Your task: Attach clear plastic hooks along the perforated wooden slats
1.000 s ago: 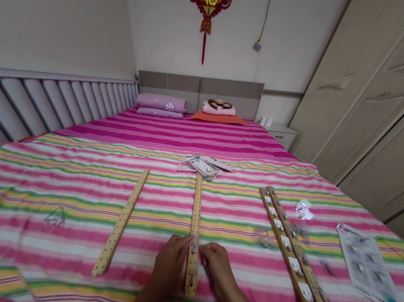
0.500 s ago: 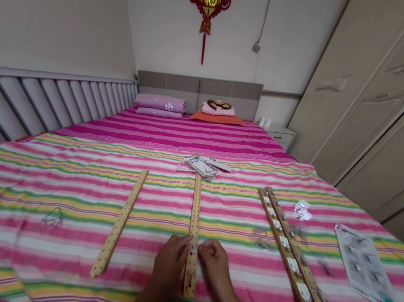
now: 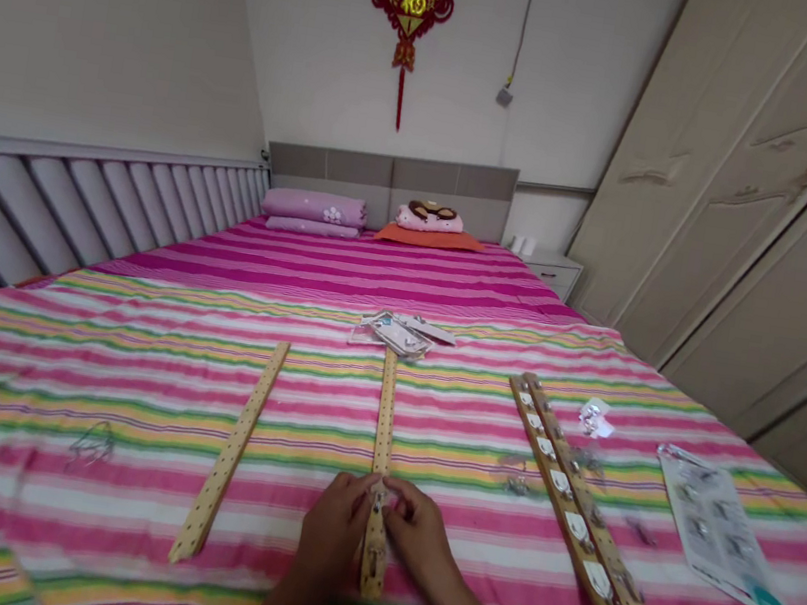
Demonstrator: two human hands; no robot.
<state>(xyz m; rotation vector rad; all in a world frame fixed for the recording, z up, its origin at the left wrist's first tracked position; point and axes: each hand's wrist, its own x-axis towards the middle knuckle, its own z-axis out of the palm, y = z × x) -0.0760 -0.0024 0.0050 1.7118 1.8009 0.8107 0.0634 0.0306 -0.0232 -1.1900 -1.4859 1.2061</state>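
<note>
A long wooden strip with rows of holes lies lengthwise in front of me on the striped sheet. My left hand is closed at its left edge, thumb and forefinger pinching a small clear hook with a metal prong. From the other side my right hand pinches the same hook, its forefinger reaching over the strip to meet the left fingers. The fingertips partly hide the hook. A second clear hook sits on the strip nearer to me.
On the left lies a bare holed strip. Two strips at right carry white-backed hooks and clear hooks. Beyond them is a hook package; more packaging covers the middle strip's far end. Loose clear bits lie at left.
My right hand has moved left, its fingertips now at the hook and touching the left ones. The whole view has shifted slightly.
</note>
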